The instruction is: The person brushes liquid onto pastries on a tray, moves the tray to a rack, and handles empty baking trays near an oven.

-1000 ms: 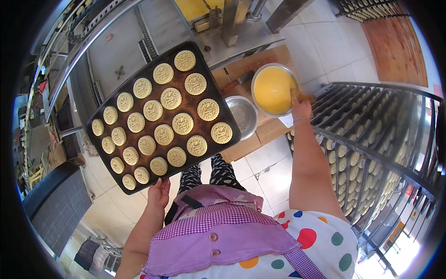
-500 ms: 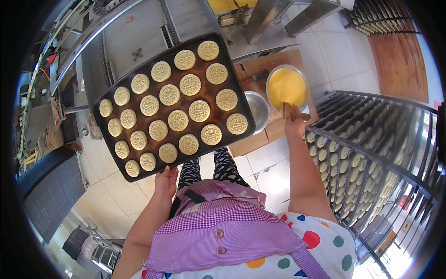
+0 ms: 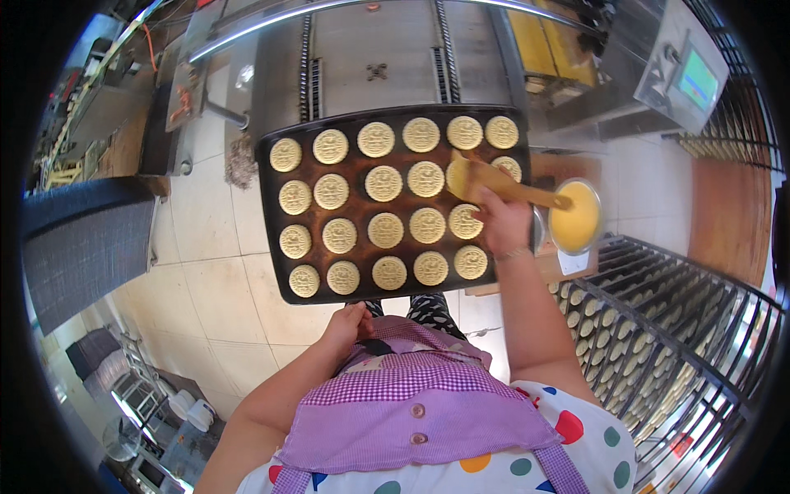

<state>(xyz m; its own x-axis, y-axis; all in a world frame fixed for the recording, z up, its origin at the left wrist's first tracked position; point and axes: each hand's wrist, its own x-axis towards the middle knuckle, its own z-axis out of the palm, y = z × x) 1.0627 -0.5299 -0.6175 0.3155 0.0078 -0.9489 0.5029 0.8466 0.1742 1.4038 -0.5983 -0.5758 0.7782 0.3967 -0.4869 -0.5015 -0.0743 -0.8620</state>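
A dark baking tray lies before me, bearing rows of round, pale yellow cookies stamped with a raised pattern. Over its right part, my right hand grips a flat wooden pastry brush. The bristle end hangs over a cookie in the second row from the back, and the handle points right, across a metal bowl of yellow liquid. My left hand is at the tray's near edge with its fingers curled and nothing visible in them; whether it touches the rim I cannot tell.
Behind the tray runs a metal conveyor with chains. A control box with a lit screen stands at the far right. Close on my right is a black rack holding trays of cookies. The bowl sits by a cardboard box.
My right hand has brought the brush from the bowl leftward over the tray's cookies. The view has turned, so the tray appears straighter and further right. My left hand's fingers have curled in.
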